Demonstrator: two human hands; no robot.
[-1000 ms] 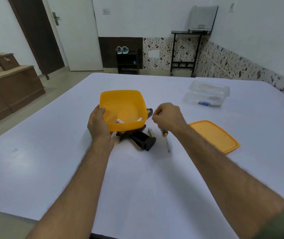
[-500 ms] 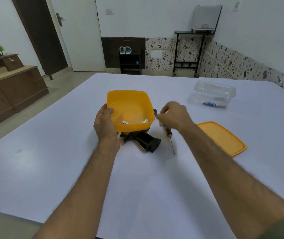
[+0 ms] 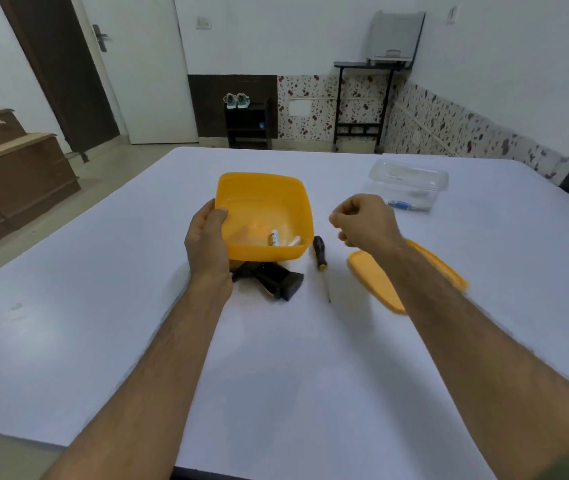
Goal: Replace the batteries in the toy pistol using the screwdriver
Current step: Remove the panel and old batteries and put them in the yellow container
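The toy pistol [image 3: 269, 280], black, lies on the white table [image 3: 276, 375] just below the orange tub [image 3: 264, 216], which hides its upper part. My left hand [image 3: 208, 242] grips the tub's left wall, thumb over the rim. Inside the tub lie two batteries [image 3: 273, 238], one pale [image 3: 294, 241], near the front right corner. The screwdriver [image 3: 320, 259] rests on the table just right of the tub, shaft toward me. My right hand [image 3: 366, 221] hovers above it, fingers curled loosely; whether they pinch anything I cannot tell. My right forearm partly covers the orange lid [image 3: 376, 285]. Farther right, a clear box [image 3: 407, 185] holds a blue-capped item, too blurred to identify.
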